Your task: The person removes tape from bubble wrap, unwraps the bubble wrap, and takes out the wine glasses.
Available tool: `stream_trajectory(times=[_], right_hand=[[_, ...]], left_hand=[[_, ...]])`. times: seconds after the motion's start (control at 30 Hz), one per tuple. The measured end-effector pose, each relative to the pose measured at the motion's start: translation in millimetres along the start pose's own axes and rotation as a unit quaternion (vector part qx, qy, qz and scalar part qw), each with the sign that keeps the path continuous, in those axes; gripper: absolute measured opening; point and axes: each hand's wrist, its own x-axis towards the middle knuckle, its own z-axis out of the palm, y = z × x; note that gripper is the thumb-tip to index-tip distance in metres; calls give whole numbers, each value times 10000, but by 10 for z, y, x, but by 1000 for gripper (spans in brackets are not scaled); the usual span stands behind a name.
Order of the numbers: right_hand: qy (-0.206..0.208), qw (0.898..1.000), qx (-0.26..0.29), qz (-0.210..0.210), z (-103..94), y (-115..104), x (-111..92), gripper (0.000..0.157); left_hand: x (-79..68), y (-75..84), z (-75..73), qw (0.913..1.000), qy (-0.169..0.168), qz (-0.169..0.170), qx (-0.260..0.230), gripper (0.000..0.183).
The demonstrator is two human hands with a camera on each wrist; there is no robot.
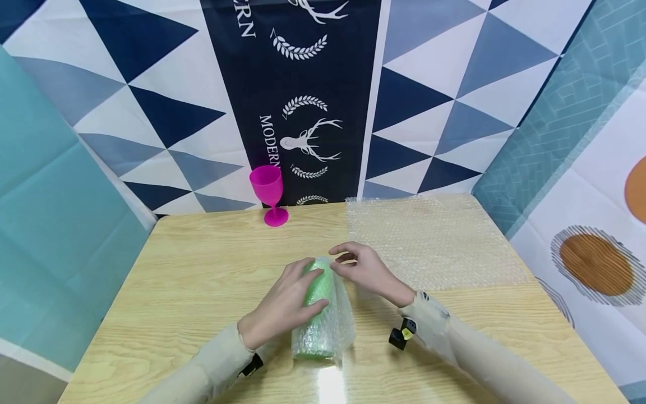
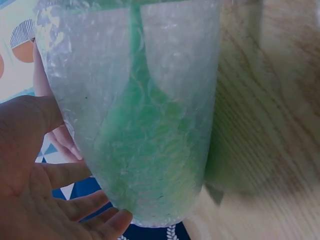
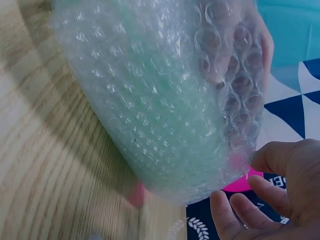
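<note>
A green goblet point(image 2: 142, 120) lies on its side on the table, wrapped in clear bubble wrap point(image 3: 150, 115); its stem and bowl show through in the left wrist view. Over the wrapped goblet rests my left hand point(image 1: 282, 300), fingers spread, thumb lying across the wrap. At the far end of the roll is my right hand point(image 1: 365, 269), its fingers loosely bent with a gap between thumb and index finger. In the right wrist view its fingertips point(image 3: 220, 200) are at the wrap's edge; whether they press on it I cannot tell.
A bright pink goblet point(image 1: 266, 188) stands upright at the table's back edge. A flat sheet of bubble wrap point(image 1: 429, 241) covers the back right of the wooden table point(image 1: 202, 269). Patterned cloth point(image 1: 313, 84) hangs right behind the table.
</note>
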Motion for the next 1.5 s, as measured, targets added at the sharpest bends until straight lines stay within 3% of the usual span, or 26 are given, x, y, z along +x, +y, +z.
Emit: stream_trajectory(times=[0.27,0.63,1.5], right_hand=[[-94,9985,-524,-148,15,-33,99,23],[-98,9922,-1236,-157,-22,24,188,6],[48,9908,-1342,160,-186,290,134,10]], left_hand=[[21,3,-12,9987,-141,225,425,63],[14,9,-29,9988,-263,177,375,64],[-4,-1,-58,9986,-367,-14,379,63]])
